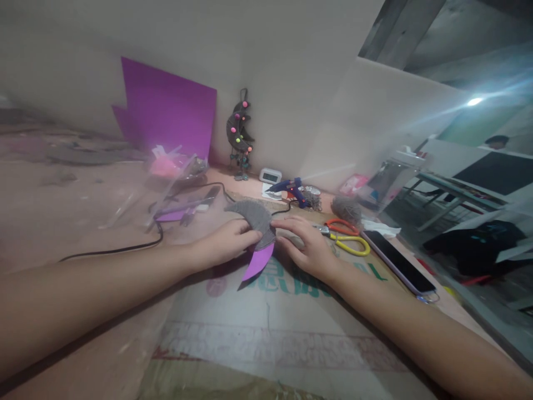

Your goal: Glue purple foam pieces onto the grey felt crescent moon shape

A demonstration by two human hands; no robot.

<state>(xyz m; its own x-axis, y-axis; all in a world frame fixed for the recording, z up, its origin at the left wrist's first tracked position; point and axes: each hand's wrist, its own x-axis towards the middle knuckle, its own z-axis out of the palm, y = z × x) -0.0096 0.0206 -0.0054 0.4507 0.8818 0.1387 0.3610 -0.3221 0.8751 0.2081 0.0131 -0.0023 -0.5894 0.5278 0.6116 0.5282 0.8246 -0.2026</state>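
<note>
A purple card crescent, its upper part wrapped in grey yarn, is held just above the printed sheet on the table. The lower tip shows bare purple. My left hand grips its left edge, thumb on top and the other fingers hidden beneath. At the right edge, my right hand has its fingers apart, the fingertips touching or very close to the wrapped part. Whether a loose yarn strand runs from the crescent cannot be made out.
Behind stand a blue glue gun, a small digital clock and a finished moon ornament. To the right lie scissors, a phone and a yarn ball. A black cable crosses the left. Purple card leans on the wall.
</note>
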